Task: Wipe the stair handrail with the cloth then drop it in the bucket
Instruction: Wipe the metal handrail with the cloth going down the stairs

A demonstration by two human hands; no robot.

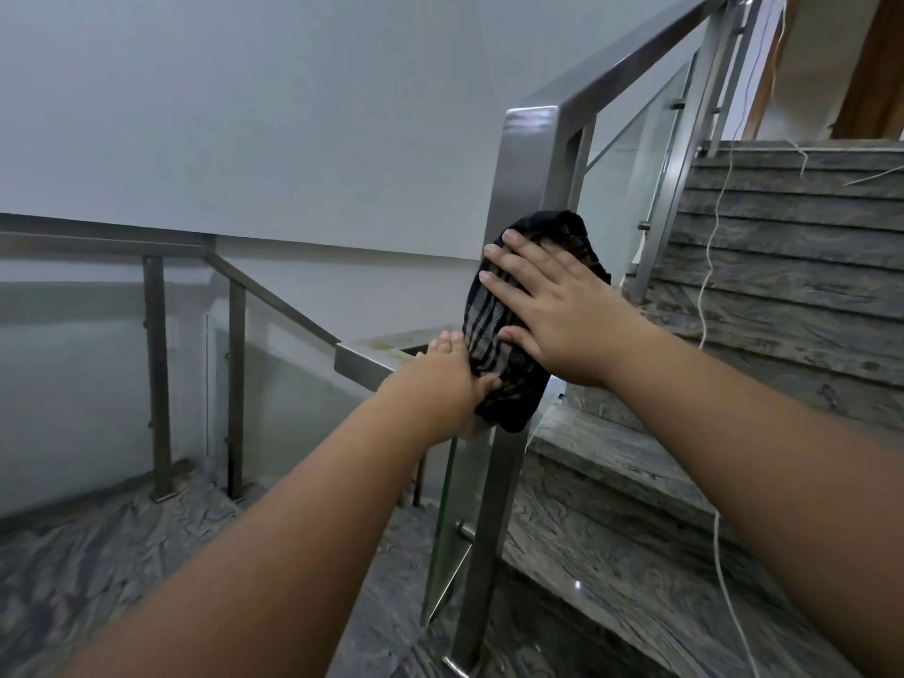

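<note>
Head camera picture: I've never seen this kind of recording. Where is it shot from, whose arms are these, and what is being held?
There is no machine here. One wide camera worn on a person's head looks forward and down at their own bare arms. The right hand lies flat, fingers straight, pressing a dark striped cloth against the steel handrail post. The left hand pinches the cloth's lower edge. Grey stone stairs rise on the right, and glass panels sit under the rail. No bucket is in view.
</note>
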